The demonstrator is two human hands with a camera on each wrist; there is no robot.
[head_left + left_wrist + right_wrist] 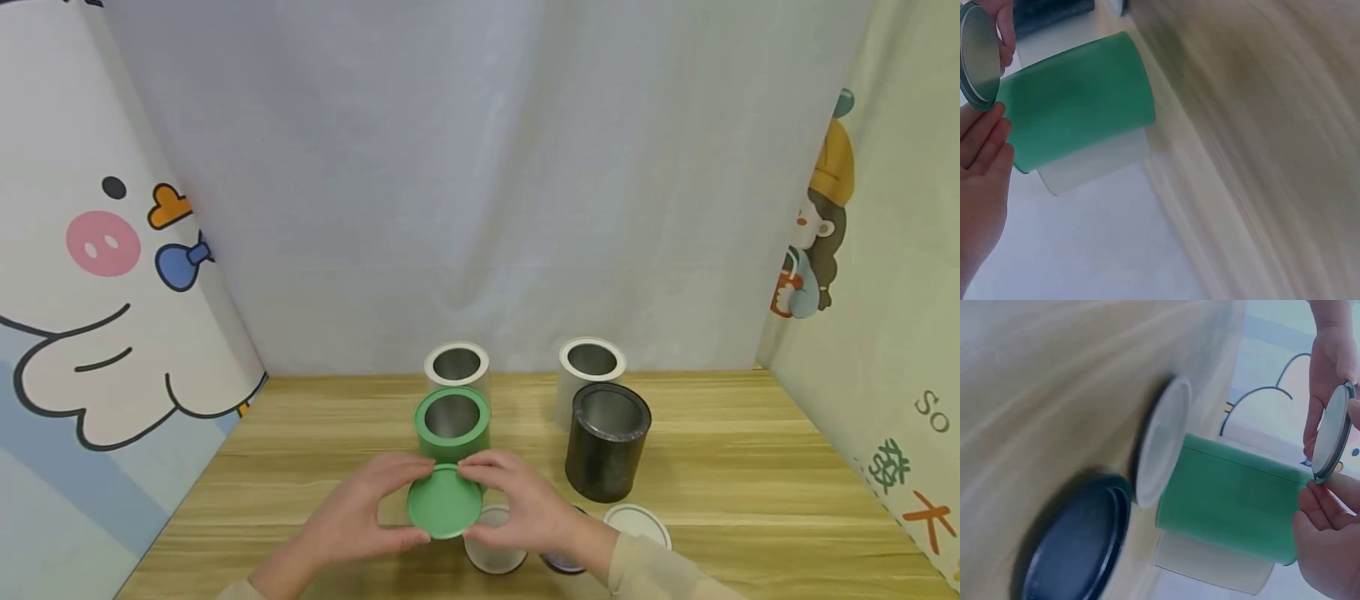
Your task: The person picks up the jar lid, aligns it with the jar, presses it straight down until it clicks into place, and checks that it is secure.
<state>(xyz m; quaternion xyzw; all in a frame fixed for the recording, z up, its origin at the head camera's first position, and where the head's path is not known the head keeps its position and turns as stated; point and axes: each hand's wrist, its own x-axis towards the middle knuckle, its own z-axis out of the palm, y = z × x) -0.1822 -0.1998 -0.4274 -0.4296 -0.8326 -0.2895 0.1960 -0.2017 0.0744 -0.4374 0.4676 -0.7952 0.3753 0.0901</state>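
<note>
A: Where is the green lid [445, 502]?

B: Just on the near side of the green can [1082, 100], held up at about the height of its mouth. The left hand [360, 504] pinches one edge between thumb and fingers, and the right hand [528, 504] pinches the opposite edge, so both have a grip on it.

A: How would you handle it well from here?

B: I'd keep the pinch light and even, fingertips out at the edge, so no finger gets caught underneath if lid and rim meet. I'd also level it before it bears on the green can; a tilted lid would probably catch on one side.

A: What's hard to make out?

B: I can't tell whether lid and can touch. In the head view, the lid and hands cover the green can's lower front. The white can [1213, 562] behind it is largely hidden. To the green can's near right, the right arm covers part of a dark lid [1080, 540], and the right hand overlaps a pale lid [1166, 444]. The left wrist view cuts off the green lid's outer edge.
</note>
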